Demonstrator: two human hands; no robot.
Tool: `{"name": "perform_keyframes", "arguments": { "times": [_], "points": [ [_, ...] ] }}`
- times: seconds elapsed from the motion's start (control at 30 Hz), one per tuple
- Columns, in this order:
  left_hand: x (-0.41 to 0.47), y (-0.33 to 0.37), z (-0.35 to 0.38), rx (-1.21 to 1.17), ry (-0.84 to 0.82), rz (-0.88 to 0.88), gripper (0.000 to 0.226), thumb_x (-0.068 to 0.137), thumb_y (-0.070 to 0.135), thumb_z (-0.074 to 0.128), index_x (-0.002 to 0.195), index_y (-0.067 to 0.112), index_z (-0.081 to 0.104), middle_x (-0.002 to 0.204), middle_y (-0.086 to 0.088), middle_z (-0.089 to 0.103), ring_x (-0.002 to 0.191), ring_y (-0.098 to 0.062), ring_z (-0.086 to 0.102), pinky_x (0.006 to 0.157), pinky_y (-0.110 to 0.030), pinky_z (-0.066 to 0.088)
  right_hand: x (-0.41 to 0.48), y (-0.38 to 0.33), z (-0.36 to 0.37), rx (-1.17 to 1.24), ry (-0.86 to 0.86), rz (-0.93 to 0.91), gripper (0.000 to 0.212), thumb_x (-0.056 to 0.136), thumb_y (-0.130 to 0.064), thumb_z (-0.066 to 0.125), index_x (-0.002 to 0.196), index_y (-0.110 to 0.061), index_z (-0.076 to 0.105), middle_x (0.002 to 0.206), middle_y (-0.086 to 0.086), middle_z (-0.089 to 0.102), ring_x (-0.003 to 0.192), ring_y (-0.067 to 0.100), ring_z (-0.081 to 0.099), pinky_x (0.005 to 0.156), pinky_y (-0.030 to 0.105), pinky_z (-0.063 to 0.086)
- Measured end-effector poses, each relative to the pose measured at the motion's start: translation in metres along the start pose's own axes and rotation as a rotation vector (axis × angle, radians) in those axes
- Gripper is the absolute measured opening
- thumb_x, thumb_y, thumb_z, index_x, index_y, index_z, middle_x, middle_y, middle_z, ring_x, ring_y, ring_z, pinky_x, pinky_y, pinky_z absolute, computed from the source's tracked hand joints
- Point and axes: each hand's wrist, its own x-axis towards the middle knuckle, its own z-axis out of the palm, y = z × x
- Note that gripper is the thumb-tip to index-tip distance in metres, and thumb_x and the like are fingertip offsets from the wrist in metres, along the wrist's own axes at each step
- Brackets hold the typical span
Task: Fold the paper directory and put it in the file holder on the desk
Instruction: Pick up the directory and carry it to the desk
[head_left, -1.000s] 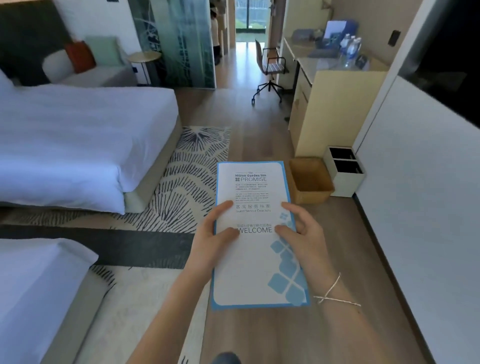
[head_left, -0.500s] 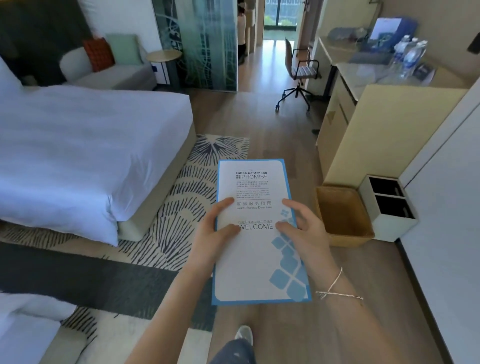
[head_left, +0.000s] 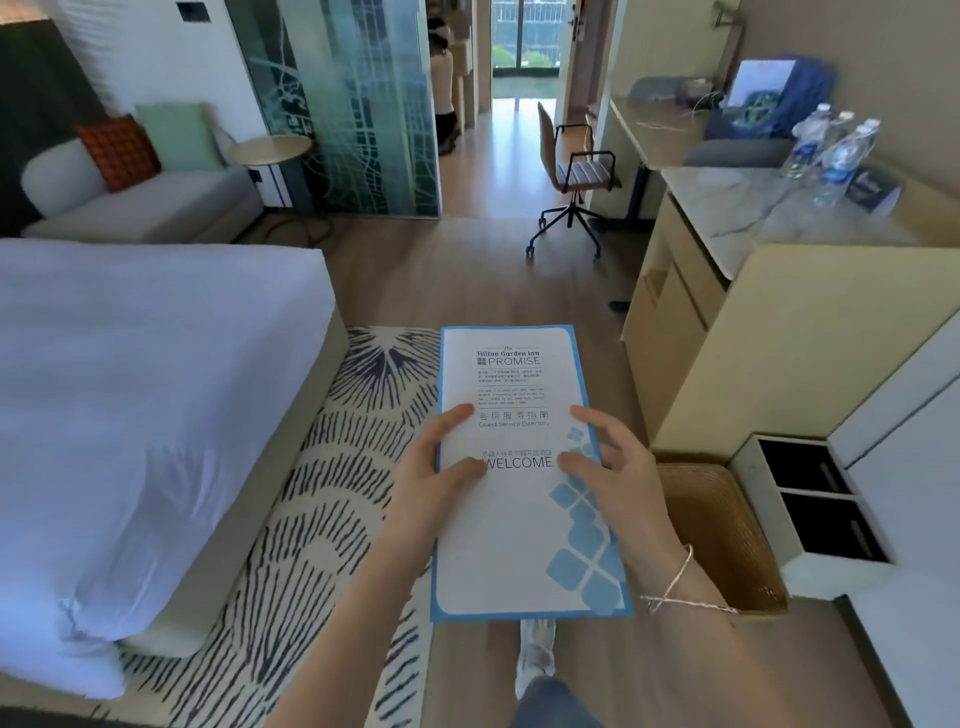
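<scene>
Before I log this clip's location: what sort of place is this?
Most likely a hotel guest room: a white-sheeted bed, a blue-bordered paper Guest Service Directory held in both hands, and clear plastic water bottles on a marble-topped counter.

White, blue-bordered paper directory (head_left: 524, 519) (folded shut), held flat, cover up.

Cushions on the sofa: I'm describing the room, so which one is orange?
The orange cushion, the left one with a grid pattern, nearer the sofa's rounded arm. The pale green cushion beside it is plain.
</scene>
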Motion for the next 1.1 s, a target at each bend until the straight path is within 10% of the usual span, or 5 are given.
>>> {"name": "perform_keyframes", "arguments": {
  "times": [1.1],
  "points": [
    [1.041, 0.108, 0.169, 0.008, -0.103, -0.027, 0.056, 0.066, 0.008, 0.068, 0.117, 0.031, 0.066, 0.124, -0.005, 0.067, 0.103, -0.025, 0.068, 0.072, -0.033, 0.057, 1.021, -0.132, -0.004, 0.042, 0.080, 0.029, 0.040, 0.086, -0.006, 0.070, 0.117, -0.029, 0.060, 0.096, -0.001, 0.079, 0.079, 0.024, 0.077, 0.063, 0.031, 0.062]
  ]
}}
